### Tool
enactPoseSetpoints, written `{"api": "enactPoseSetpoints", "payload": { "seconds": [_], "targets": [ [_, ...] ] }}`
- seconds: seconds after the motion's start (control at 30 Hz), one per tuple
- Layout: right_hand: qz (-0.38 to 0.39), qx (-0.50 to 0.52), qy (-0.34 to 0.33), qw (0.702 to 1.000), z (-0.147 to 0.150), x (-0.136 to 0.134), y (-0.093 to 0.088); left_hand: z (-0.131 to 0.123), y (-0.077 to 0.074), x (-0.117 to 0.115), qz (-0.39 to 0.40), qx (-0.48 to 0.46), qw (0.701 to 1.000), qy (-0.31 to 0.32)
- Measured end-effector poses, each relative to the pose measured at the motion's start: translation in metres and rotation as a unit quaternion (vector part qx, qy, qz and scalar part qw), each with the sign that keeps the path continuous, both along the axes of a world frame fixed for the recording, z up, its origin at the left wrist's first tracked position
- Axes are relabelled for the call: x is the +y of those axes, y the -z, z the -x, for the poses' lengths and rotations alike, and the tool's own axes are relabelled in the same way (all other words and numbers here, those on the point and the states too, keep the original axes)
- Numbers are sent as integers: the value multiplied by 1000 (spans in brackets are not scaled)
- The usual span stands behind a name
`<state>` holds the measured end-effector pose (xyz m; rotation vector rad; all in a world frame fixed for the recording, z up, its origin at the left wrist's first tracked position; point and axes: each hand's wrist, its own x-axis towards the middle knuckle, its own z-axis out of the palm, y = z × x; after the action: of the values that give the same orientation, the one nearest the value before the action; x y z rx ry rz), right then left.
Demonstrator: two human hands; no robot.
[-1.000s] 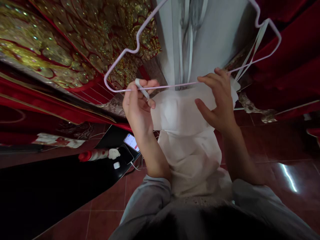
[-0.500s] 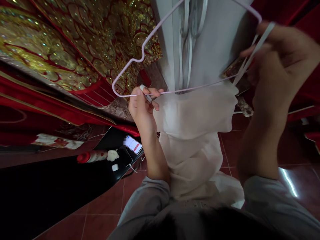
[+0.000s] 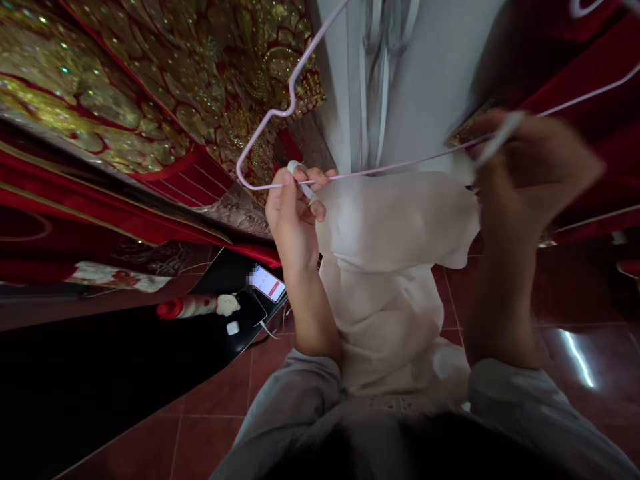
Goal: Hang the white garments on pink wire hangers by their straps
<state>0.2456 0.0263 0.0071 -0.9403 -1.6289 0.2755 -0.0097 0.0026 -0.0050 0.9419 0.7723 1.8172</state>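
A thin pale-pink clothes hanger [image 3: 253, 141] spans the view in front of me, its long lower bar running to the right. My left hand [image 3: 296, 203] is closed round that bar near its left corner, with a white strap [image 3: 304, 189] caught between the fingers. My right hand [image 3: 533, 163], smeared by motion, pinches another white strap [image 3: 501, 139] beside the bar. Whether this strap loops round the bar, I cannot tell. Below and between my hands hangs a cream cloth garment [image 3: 400, 223], its folds falling towards my body.
Red garments with gold sequins [image 3: 240, 73] hang at the left, and red cloth [image 3: 590, 87] at the right. A white panel with long handles [image 3: 383, 87] stands ahead. The black table [image 3: 125, 373] holds a lit phone [image 3: 269, 283] and a red-capped bottle [image 3: 187, 307].
My right hand has moved left and slightly down with its strap. The hanger's right end has shifted right, past that hand. My left hand keeps its grip, moving slightly right.
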Motion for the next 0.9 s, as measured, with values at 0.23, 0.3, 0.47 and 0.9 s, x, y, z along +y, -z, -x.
{"api": "enactPoseSetpoints", "payload": {
  "seconds": [0.23, 0.3, 0.47, 0.9],
  "targets": [
    [-10, -53, -25, 998, 16, -11, 9, 12, 12, -4, -10, 30, 989, -143],
    [-14, -48, -17, 999, 14, -13, 12, 27, 16, -2, -35, 57, 970, -233],
    [20, -65, -27, 997, 18, -17, 13, 65, -1, 10, -129, 178, 937, -272],
    [67, -82, -20, 994, 32, -20, 26, 29, -72, 25, 64, 236, 947, -208]
  ]
}}
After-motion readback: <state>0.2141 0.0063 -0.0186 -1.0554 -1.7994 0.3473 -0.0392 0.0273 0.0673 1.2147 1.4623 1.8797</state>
